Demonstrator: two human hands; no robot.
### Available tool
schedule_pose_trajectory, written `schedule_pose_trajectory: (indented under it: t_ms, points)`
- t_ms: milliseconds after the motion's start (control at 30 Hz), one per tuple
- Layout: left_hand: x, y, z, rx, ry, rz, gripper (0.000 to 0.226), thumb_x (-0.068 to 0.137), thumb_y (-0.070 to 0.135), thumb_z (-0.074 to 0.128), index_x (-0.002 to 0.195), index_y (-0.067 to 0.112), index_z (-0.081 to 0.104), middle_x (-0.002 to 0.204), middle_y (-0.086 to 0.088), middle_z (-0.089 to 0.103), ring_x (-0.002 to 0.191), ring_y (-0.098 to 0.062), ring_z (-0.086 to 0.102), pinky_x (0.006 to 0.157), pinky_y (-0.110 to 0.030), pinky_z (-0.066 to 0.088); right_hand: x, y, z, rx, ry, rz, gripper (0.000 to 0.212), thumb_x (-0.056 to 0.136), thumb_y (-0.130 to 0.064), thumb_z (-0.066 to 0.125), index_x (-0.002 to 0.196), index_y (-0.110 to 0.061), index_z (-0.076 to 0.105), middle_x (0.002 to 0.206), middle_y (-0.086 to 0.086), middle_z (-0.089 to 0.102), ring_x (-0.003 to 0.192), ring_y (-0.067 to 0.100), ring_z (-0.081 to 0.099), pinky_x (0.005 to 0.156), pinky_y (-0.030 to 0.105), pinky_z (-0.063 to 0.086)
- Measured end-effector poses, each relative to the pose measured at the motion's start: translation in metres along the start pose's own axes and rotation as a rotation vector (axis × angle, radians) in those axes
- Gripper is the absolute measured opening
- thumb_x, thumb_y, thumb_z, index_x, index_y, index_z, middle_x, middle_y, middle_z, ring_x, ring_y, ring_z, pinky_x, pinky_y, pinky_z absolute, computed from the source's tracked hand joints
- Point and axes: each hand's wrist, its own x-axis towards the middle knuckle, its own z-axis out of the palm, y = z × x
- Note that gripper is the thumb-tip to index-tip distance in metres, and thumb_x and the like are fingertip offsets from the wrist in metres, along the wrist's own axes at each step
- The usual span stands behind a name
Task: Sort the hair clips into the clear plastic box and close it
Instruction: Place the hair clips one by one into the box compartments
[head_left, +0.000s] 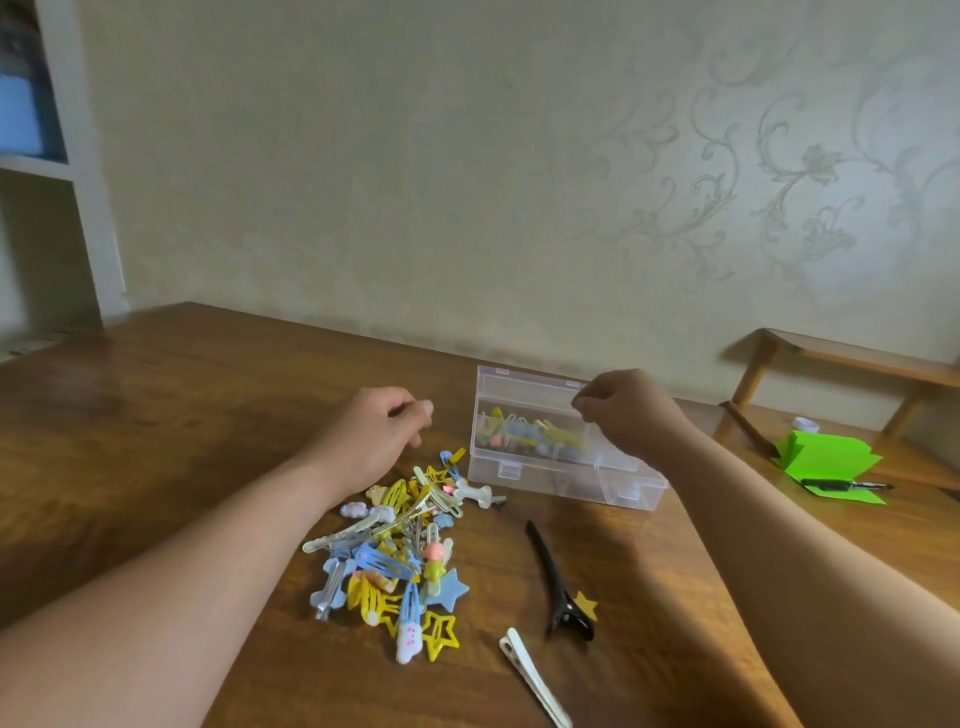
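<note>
White clip (535, 678) lay nearest, its lower end cut off by the frame edge. Black clip (558, 587) sat just past it, not touching, with a small yellow star (586, 605) against its wide end.

Both bare forearms came in from the bottom corners, angled inward.

Pile (395, 545) lay on the table (156, 415) between the forearms, left of the black clip. It was a tangle of blue, yellow and white clips; count not readable.

Left hand (376, 431) hung over the pile's far end, back of hand up. Its fingers were curled under, with the thumb (426, 408) against the index. Nothing showed in the pinch, but the palm side was hidden, so I couldn't tell if it held anything.

Box (597, 486) stood right of the left hand, past the pile, lid raised at the back. Boxed clips (524, 431) lay in 1 rear compartment, blurred through the plastic.

Right hand (628, 410) was over the box's right side, at the lid's right corner, wrist bent. Its fingers (584, 402) were bunched tight, tips pointing left. I couldn't tell whether they pinched the lid, a clip or nothing. The hand hid the box's rear right part.

Far right: green paper (826, 460) with a pen (844, 486) on it, and a wooden rack (857, 358) behind it against the wall (467, 156). Far left: white shelf (78, 156), contents blurred.
</note>
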Motion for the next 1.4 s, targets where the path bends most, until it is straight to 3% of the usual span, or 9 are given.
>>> schedule_pose_trajectory:
  t_ms: [100,200,400,600,900,1067,1233,1333,1400]
  points:
    - [-0.001,0.002,0.0,-0.003,-0.003,-0.005,0.03,0.111,0.041,0.053,0.102,0.025,0.076,0.094,0.004,0.075,0.09,-0.018,0.067,0.088,-0.042,0.054,-0.027,-0.008,-0.008,0.158,0.103,-0.065,0.015,0.102,-0.027,0.064,0.1,-0.022,0.079,0.089,-0.004,0.077,0.06,0.009,0.056,0.058,0.027,0.044]
    - [-0.002,0.001,-0.001,-0.008,-0.004,-0.013,0.029,0.111,0.042,0.053,0.103,0.026,0.076,0.096,0.005,0.076,0.093,-0.016,0.067,0.088,-0.04,0.053,-0.061,-0.018,-0.007,0.27,0.098,-0.178,0.014,0.103,-0.027,0.064,0.102,-0.026,0.078,0.09,-0.011,0.077,0.073,0.002,0.065,0.064,0.023,0.045]
    - [-0.006,0.002,-0.001,-0.011,0.022,-0.003,0.029,0.111,0.038,0.054,0.104,0.023,0.078,0.096,0.003,0.076,0.09,-0.016,0.07,0.082,-0.036,0.053,-0.096,-0.025,0.003,0.064,-0.194,-0.336,0.014,0.105,-0.031,0.063,0.098,-0.031,0.075,0.082,-0.014,0.075,0.068,-0.009,0.065,0.061,0.008,0.043]
    - [-0.008,0.003,-0.001,-0.004,0.039,0.003,0.029,0.112,0.037,0.054,0.104,0.022,0.078,0.094,0.002,0.077,0.087,-0.013,0.07,0.078,-0.034,0.051,-0.097,-0.028,-0.004,-0.101,-0.355,-0.36,0.021,0.103,-0.044,0.064,0.093,-0.028,0.073,0.081,-0.008,0.075,0.067,0.007,0.07,0.072,0.028,0.06]
    - [-0.005,0.0,0.0,-0.044,0.044,-0.014,0.029,0.111,0.035,0.057,0.097,0.022,0.079,0.089,0.0,0.076,0.079,-0.016,0.066,0.084,-0.037,0.054,-0.124,-0.059,-0.003,-0.11,-0.709,-0.496,0.033,0.087,-0.065,0.074,0.087,-0.032,0.072,0.077,-0.019,0.068,0.07,-0.005,0.062,0.063,0.018,0.044]
    - [-0.005,0.0,-0.001,-0.02,0.033,-0.014,0.029,0.11,0.039,0.056,0.098,0.026,0.078,0.091,0.003,0.077,0.084,-0.017,0.068,0.088,-0.041,0.056,-0.134,-0.068,-0.012,-0.275,-0.881,-0.473,0.043,0.081,-0.063,0.082,0.088,-0.021,0.071,0.083,-0.004,0.07,0.074,0.007,0.064,0.064,0.026,0.047]
    - [-0.004,-0.001,0.0,-0.017,0.031,-0.01,0.028,0.11,0.039,0.056,0.098,0.026,0.078,0.09,0.004,0.077,0.084,-0.015,0.069,0.09,-0.043,0.057,-0.131,-0.065,-0.008,-0.249,-0.806,-0.497,0.026,0.091,-0.05,0.078,0.086,-0.024,0.073,0.078,-0.01,0.069,0.07,0.001,0.061,0.064,0.024,0.048]
    - [-0.003,-0.002,0.0,-0.028,0.037,-0.005,0.029,0.109,0.039,0.058,0.095,0.025,0.079,0.088,0.004,0.077,0.085,-0.017,0.07,0.092,-0.046,0.057,-0.12,-0.056,-0.013,0.039,-0.62,-0.499,0.02,0.098,-0.04,0.072,0.084,-0.025,0.069,0.077,-0.014,0.074,0.065,0.0,0.065,0.067,0.027,0.056]
    - [-0.003,-0.002,0.0,-0.027,0.039,0.001,0.029,0.109,0.039,0.059,0.094,0.025,0.079,0.09,0.005,0.078,0.091,-0.018,0.072,0.095,-0.046,0.057,-0.108,-0.044,-0.019,0.311,-0.445,-0.428,0.02,0.103,-0.031,0.069,0.095,-0.013,0.07,0.083,0.001,0.079,0.068,0.013,0.071,0.064,0.034,0.056]
